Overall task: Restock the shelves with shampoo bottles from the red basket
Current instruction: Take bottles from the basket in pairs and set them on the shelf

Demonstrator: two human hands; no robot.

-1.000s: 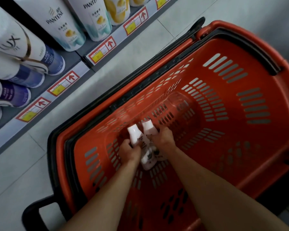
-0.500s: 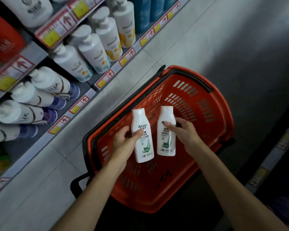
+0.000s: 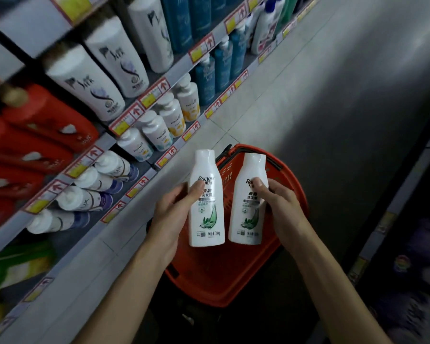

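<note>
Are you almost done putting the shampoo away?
Nearly. The left hand grips one white bottle, the right hand a second bottle, both above the red basket. Neither is on the shelves yet. No more bottles show in the basket's visible part.

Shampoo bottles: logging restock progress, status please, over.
Left hand grips left bottle, right hand grips right bottle. Both held over red basket. Path to shelves looks open.

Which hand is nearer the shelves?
Left. The left hand grips one bottle on the side toward the shelves; the right hand grips the other bottle farther out, over the basket.
</note>
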